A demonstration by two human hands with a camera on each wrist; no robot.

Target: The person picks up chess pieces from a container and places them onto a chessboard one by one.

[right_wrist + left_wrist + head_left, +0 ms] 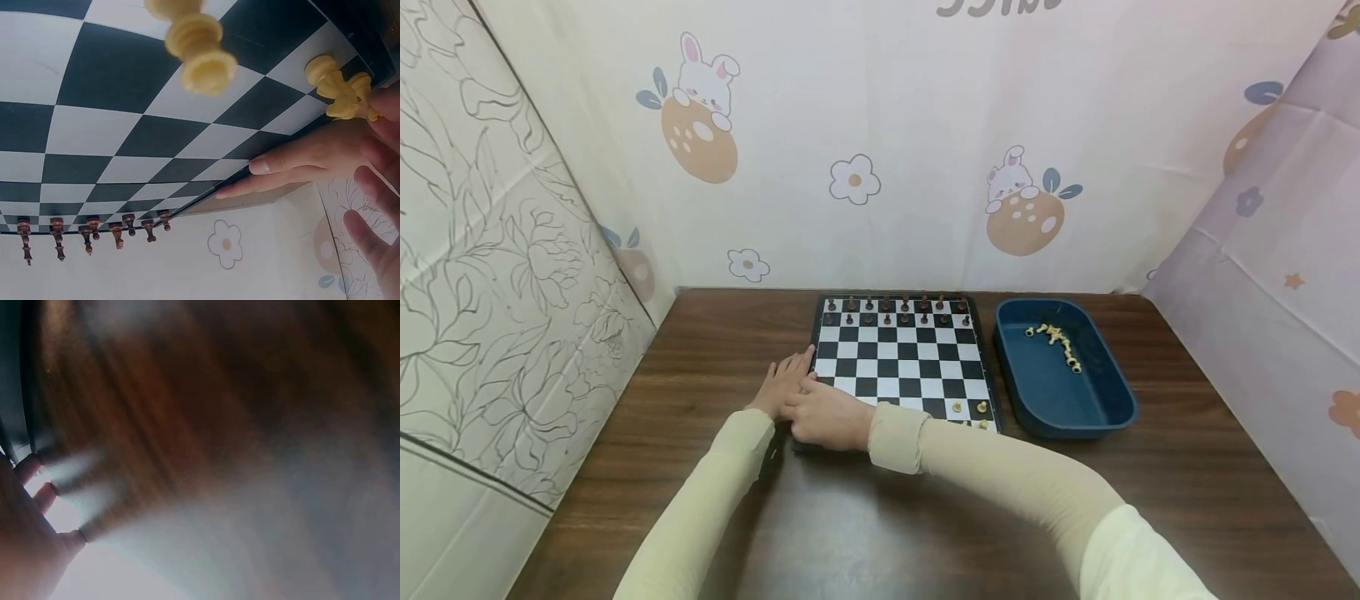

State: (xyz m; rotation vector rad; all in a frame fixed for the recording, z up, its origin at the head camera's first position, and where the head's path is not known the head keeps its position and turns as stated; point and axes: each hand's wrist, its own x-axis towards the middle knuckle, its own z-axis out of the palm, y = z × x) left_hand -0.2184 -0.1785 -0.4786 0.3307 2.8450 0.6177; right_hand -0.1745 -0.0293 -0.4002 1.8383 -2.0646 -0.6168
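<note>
A black-and-white chessboard lies on the table. My left hand rests flat at its left edge, fingers extended along the rim; the left wrist view shows only part of it. My right hand reaches across to the near left corner. There, in the right wrist view, its fingertips pinch the top of a pale yellow chess piece. A second yellow piece stands right beside that one. Nearer the camera, another yellow piece stands on the board. In the head view my right hand hides this corner.
Two rows of dark brown chess pieces line the board's far side. Several yellow pieces stand at the near right corner. A blue bin right of the board holds more yellow pieces. A patterned curtain hangs behind the table.
</note>
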